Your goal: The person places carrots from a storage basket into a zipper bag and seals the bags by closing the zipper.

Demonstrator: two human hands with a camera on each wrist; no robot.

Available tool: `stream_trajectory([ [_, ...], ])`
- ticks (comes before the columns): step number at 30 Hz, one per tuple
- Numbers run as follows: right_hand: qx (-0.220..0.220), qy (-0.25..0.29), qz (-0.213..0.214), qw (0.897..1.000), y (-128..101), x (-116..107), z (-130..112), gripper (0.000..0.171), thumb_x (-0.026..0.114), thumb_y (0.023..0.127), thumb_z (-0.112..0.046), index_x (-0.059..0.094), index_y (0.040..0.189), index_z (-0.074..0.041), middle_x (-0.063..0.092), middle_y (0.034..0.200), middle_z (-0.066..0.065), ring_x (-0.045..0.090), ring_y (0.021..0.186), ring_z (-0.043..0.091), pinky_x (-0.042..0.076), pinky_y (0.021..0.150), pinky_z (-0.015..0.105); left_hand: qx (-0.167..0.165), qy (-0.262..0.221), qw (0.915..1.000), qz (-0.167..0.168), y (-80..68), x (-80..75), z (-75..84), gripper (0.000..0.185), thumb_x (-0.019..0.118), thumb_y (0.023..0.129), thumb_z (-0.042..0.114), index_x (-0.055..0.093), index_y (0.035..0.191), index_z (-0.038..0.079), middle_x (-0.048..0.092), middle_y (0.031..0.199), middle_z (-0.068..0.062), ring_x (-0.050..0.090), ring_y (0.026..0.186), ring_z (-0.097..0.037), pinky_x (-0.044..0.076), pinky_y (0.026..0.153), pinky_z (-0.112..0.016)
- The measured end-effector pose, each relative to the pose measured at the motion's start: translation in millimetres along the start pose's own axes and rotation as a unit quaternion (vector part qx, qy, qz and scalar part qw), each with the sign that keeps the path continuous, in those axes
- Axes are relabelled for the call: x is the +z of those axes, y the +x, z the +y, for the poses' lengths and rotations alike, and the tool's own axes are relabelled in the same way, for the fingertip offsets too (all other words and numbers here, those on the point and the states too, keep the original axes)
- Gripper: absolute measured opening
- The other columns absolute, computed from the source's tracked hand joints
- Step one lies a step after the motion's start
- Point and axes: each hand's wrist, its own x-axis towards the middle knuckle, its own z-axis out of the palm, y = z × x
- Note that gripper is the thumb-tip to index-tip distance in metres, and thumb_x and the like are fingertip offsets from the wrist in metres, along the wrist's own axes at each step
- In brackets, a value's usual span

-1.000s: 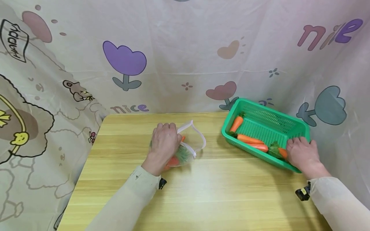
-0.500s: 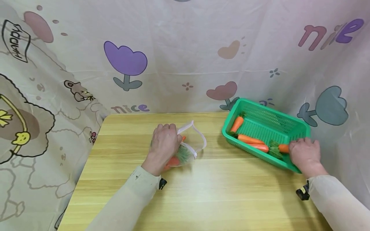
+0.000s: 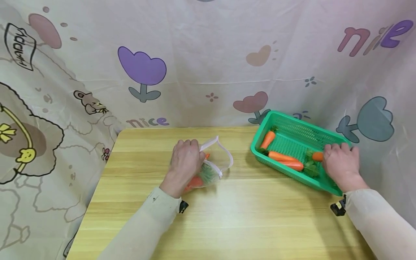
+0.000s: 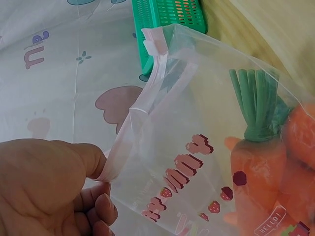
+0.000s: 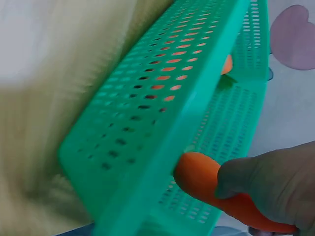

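My left hand [image 3: 186,159] pinches the rim of a clear zip bag [image 4: 187,108] between thumb and fingers. The bag's pink-edged mouth gapes toward the right, and carrots with green tops [image 4: 258,172] show through its printed plastic. Over the right end of the green basket [image 3: 302,124], my right hand [image 3: 342,164] grips a carrot [image 5: 197,177]. Its orange end shows beside the thumb in the right wrist view; the rest is partly covered by the hand. Other carrots [image 3: 282,156] lie along the basket's near side, and one carrot [image 3: 268,140] lies at its left end.
The wooden table [image 3: 247,216] carries both bag and basket. A patterned curtain [image 3: 201,65] hangs behind and along both sides, close to the basket's far edge. The basket's perforated wall [image 5: 147,93] stands beside my right hand.
My right hand has pulled a carrot away from the basket's near side and moved it toward the back. My left hand keeps its hold on the bag.
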Motion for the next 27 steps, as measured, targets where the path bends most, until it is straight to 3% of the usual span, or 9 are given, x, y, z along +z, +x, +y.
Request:
stream_trajectory([
  [9,0.001,-0.004,0.024,1.000,20,-19,-19,0.046,0.080,0.088,-0.020,0.055,0.113,0.009,0.061,0.102,0.029,0.046,0.092,0.048,0.037,0.079,0.064,0.001,-0.004,1.0000,-0.002,0.5,0.5,0.0,0.020,0.067,0.097,0.020,0.063,0.092,0.001,0.056,0.075,-0.007,0.051,0.076,-0.029,0.043,0.071,-0.037],
  [14,-0.015,0.017,0.045,0.999,24,-33,-39,0.039,0.077,0.088,-0.018,0.054,0.109,0.006,0.061,0.102,0.026,0.044,0.091,0.045,0.036,0.080,0.061,-0.006,-0.010,0.9999,-0.001,1.1,0.0,0.8,0.019,0.064,0.097,0.019,0.062,0.090,0.002,0.056,0.075,-0.007,0.051,0.077,-0.029,0.043,0.071,-0.037],
  [17,-0.030,0.027,0.085,0.996,23,-40,-54,0.034,0.075,0.087,-0.017,0.054,0.105,0.004,0.061,0.098,0.024,0.045,0.089,0.043,0.036,0.078,0.058,-0.010,-0.013,0.9999,-0.001,2.1,-0.6,1.5,0.018,0.062,0.098,0.018,0.062,0.090,0.002,0.056,0.075,-0.008,0.051,0.077,-0.030,0.044,0.070,-0.038],
  [20,-0.059,0.043,0.152,0.986,22,-46,-68,0.028,0.074,0.085,-0.013,0.053,0.096,0.001,0.059,0.089,0.020,0.046,0.086,0.042,0.036,0.076,0.056,-0.012,-0.017,0.9998,-0.001,2.6,-1.7,2.0,0.019,0.061,0.098,0.019,0.063,0.092,0.002,0.055,0.075,-0.007,0.051,0.077,-0.029,0.043,0.070,-0.037],
  [23,-0.095,0.062,0.230,0.966,22,-50,-84,0.026,0.074,0.081,-0.011,0.051,0.091,-0.001,0.056,0.081,0.017,0.046,0.082,0.041,0.036,0.074,0.054,-0.015,-0.019,0.9997,0.003,2.6,-2.5,1.7,0.019,0.061,0.098,0.019,0.061,0.089,0.003,0.055,0.074,-0.007,0.050,0.075,-0.029,0.042,0.068,-0.036],
  [27,-0.141,0.078,0.295,0.942,21,-57,-107,0.025,0.073,0.081,-0.011,0.053,0.090,-0.001,0.057,0.079,0.017,0.048,0.078,0.041,0.035,0.070,0.052,-0.013,-0.019,0.9996,0.016,2.2,-3.1,1.1,0.020,0.061,0.097,0.018,0.058,0.083,0.005,0.054,0.071,-0.006,0.049,0.072,-0.029,0.041,0.065,-0.036],
])
